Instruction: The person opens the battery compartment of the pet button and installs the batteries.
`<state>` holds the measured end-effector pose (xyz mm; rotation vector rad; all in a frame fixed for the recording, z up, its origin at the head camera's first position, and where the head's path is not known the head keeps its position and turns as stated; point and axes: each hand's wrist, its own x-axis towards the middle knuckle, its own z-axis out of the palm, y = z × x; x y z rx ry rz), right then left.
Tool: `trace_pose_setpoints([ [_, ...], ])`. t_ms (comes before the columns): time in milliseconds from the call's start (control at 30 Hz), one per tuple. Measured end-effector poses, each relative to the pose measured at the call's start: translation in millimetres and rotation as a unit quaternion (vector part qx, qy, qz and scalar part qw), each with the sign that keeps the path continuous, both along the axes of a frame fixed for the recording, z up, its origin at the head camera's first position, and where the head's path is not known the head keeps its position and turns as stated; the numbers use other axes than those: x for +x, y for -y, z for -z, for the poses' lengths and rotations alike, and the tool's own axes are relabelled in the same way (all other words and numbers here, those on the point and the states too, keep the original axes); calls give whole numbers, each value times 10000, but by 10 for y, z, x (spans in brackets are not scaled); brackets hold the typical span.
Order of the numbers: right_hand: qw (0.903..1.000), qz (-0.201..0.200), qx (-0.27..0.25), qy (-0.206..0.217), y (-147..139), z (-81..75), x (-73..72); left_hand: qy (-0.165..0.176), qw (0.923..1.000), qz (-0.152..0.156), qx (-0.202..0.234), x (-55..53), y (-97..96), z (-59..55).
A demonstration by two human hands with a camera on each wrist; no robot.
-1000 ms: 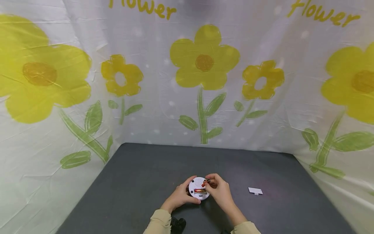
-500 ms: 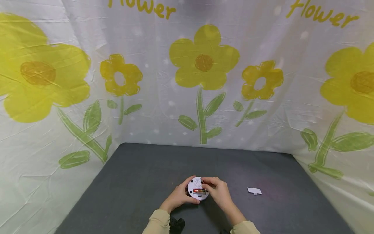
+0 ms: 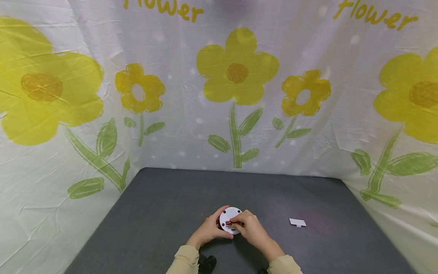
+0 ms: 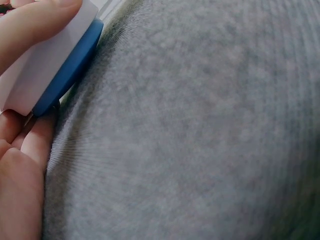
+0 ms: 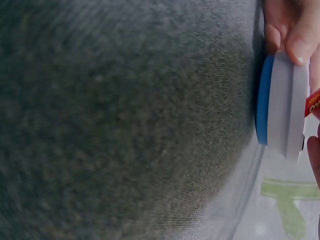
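R hand (image 3: 251,229) shifting nearer us since last frame, pinching red batt. (image 5: 313,102) over white device (image 3: 232,213); we're reading batt.'s long axis approx. L–R; L hand (image 3: 209,230) gripping device's L side.

Your left hand (image 3: 207,230) curved wide, thumb (image 3: 226,234) nearest you; your right hand (image 3: 251,229) pinched close by, forearms (image 3: 273,249) angled inward!

Two grips (image 3: 209,229) (image 3: 252,229), one white device (image 3: 230,214), at least one battery (image 5: 312,103), one cover (image 3: 297,222), five flowers (image 3: 237,73)
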<state>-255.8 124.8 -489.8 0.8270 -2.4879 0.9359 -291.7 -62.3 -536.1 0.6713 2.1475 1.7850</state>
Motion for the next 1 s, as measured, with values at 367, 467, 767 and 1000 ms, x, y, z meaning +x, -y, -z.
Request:
trace_pose_setpoints([
  [367,9913,-117,1092,-725,52,-36,30,41,9996,259,130,-18,28,-10],
  [467,9893,-138,1251,-736,62,-35,34,28,9995,301,128,-31,28,12],
  [767,9898,-145,1136,-846,77,-31,34,-10,9995,271,146,-22,14,7],
  [1000,9952,59,877,-425,109,-18,59,4,9996,249,98,-24,21,10],
])
